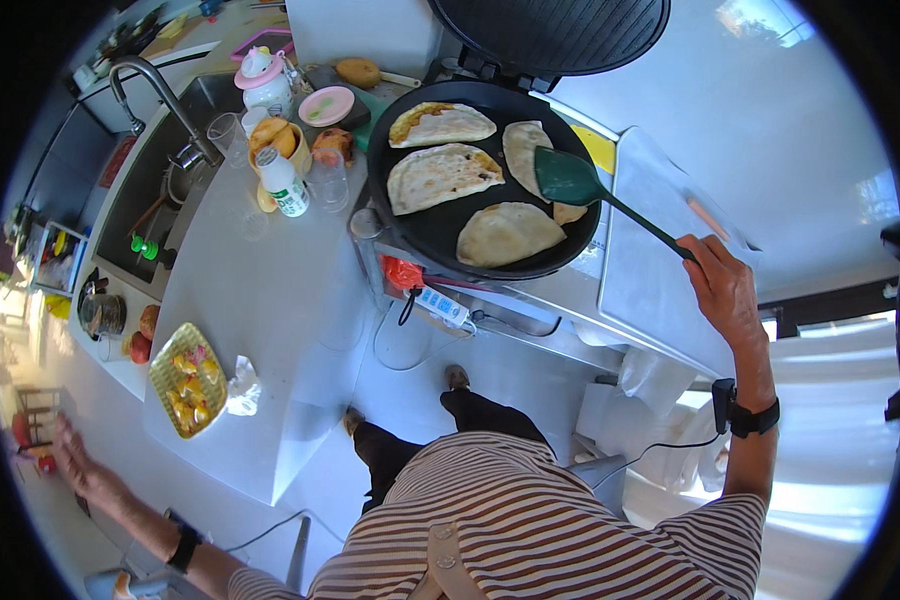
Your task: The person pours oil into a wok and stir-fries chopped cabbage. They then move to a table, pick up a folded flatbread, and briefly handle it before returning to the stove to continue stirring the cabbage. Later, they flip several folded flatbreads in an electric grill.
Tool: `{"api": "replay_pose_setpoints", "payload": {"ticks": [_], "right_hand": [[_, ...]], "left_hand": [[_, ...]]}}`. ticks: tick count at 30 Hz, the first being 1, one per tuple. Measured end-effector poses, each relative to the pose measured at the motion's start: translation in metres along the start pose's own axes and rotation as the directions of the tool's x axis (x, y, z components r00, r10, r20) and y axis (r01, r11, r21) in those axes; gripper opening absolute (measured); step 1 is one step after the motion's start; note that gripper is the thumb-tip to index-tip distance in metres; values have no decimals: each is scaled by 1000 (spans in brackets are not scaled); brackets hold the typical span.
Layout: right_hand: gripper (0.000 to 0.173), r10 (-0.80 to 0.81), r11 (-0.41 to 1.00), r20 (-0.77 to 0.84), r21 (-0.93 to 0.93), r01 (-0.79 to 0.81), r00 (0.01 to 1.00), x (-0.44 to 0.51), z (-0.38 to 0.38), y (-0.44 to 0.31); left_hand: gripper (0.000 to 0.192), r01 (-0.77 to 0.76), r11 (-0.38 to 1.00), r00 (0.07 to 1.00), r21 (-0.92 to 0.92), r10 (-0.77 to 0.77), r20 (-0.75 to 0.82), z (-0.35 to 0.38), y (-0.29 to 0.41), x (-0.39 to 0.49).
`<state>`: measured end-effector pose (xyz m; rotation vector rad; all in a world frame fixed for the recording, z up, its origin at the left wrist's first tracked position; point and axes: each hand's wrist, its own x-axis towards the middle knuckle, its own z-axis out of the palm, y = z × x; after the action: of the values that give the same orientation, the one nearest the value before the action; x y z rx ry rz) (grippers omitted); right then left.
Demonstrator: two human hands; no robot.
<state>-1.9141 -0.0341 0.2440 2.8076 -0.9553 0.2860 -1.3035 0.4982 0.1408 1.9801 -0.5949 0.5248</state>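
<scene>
My right hand (724, 289) grips the handle of a dark green spatula (570, 176). The spatula's blade lies over a folded flatbread (526, 154) at the right of a round black electric griddle (390, 217), whose ribbed lid stands raised. Several more half-moon flatbreads are in the griddle: a browned one (442, 124) at the back, one with dark spots (444, 177) at the left and a pale one (510, 234) at the front. A small piece (568, 214) shows partly under the blade. My left hand (77, 457) is held out at the lower left, fingers apart and holding nothing.
A green-gold tray (161, 361) of yellow pieces and crumpled foil (244, 386) lie on the counter. A white bottle (281, 184), glasses and a pink-lidded jar (265, 86) stand near the sink (120, 232). A power strip (441, 306) with cords hangs below the griddle.
</scene>
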Motion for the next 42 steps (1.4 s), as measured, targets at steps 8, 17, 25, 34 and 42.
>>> {"api": "replay_pose_setpoints", "payload": {"ticks": [8, 17, 25, 34, 42], "right_hand": [[21, -197, 967, 207, 201, 155, 958, 61, 31, 92], [19, -273, 868, 482, 496, -2, 833, 137, 57, 145], [21, -306, 880, 524, 475, 26, 795, 145, 70, 151], [23, -258, 468, 596, 766, -441, 761, 57, 113, 128], [22, -103, 352, 504, 825, -442, 858, -4, 109, 102]], "left_hand": [[25, -130, 962, 900, -241, 217, 378, 165, 244, -85], [25, -167, 922, 618, -349, 374, 692, 287, 353, -131], [27, -338, 881, 440, -330, 458, 772, 353, 377, -176], [47, -468, 861, 366, -196, 392, 844, 366, 393, -212], [51, -539, 823, 538, -180, 501, 678, 369, 397, -214]]}}
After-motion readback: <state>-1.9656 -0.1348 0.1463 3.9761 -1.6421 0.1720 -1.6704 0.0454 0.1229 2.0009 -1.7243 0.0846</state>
